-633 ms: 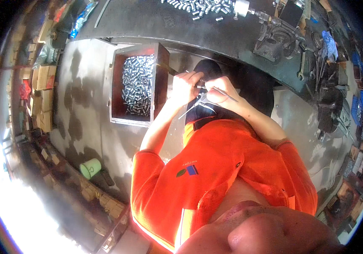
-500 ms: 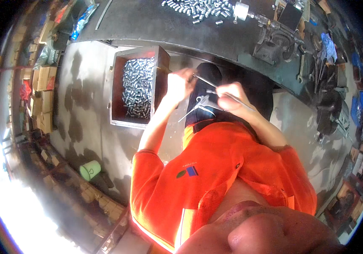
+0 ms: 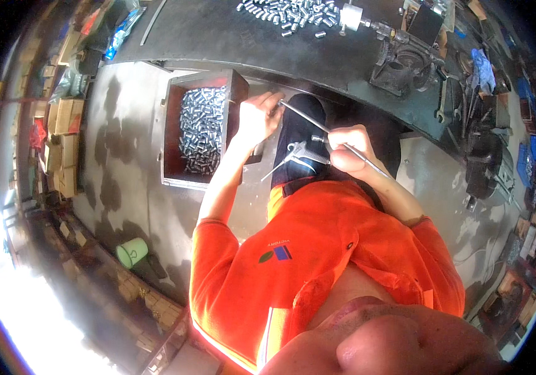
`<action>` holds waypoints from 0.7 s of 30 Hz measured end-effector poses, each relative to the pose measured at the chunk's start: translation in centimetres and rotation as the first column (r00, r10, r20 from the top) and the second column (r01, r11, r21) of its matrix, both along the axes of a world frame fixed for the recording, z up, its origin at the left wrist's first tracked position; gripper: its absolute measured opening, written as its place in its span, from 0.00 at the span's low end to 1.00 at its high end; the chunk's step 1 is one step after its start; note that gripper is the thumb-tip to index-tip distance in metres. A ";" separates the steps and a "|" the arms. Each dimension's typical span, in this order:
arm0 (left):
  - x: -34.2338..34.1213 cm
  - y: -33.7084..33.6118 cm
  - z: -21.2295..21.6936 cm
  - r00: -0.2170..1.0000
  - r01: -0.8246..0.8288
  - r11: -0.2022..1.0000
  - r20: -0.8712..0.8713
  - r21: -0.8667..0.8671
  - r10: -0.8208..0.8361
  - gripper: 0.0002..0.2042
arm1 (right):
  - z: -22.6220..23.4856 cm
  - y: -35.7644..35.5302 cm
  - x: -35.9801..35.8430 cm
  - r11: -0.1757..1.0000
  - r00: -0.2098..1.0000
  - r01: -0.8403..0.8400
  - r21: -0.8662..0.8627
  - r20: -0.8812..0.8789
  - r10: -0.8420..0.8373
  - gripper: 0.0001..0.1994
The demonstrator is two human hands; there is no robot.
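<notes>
My right hand [image 3: 349, 149] is closed around a long thin metal rod [image 3: 305, 116], which slants from the upper left down past my wrist. At the rod's upper end my left hand [image 3: 260, 117] is closed, fingertips pinched together. Whatever lies between those fingertips is too small to make out. An air blow gun [image 3: 305, 153] with a thin nozzle rests on my lap, just left of my right hand. Left of my left forearm stands an open box [image 3: 237, 94] filled with small shiny metal cylinders [image 3: 202, 125].
The dark workbench [image 3: 205, 37] runs across the front, with a pile of metal cylinders [image 3: 290, 14] and a clamped fixture with a round light head [image 3: 351, 17]. Wrenches [image 3: 443, 103] and a blue cloth [image 3: 483, 70] lie to the right. A green bucket [image 3: 132, 252] lies tipped on the floor.
My left hand has risen slightly and its fingers, blurred before, now show clearly. My right hand has shifted slightly right and down, still gripping the rod.
</notes>
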State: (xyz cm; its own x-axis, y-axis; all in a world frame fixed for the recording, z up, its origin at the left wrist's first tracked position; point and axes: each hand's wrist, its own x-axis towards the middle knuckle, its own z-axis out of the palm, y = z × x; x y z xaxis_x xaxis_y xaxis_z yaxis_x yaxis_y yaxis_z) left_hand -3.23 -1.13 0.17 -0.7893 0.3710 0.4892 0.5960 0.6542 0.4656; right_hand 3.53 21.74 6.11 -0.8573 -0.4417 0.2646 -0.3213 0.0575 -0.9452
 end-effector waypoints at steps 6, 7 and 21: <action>0.0 0.5 0.1 0.998 0.033 0.999 -0.045 -0.017 -0.034 0.10 | -0.2 -0.1 0.1 1.000 0.994 0.005 -0.016 0.112 -0.003 0.10; -0.1 0.9 0.3 0.998 0.043 0.999 -0.048 -0.012 -0.043 0.10 | -0.3 -0.1 -0.2 1.000 0.998 0.011 0.022 0.068 -0.012 0.09; -5.6 4.9 0.0 0.986 0.161 0.975 -0.012 -0.152 -0.165 0.10 | -2.1 2.6 -0.9 0.967 0.971 0.222 0.125 -0.115 -0.209 0.11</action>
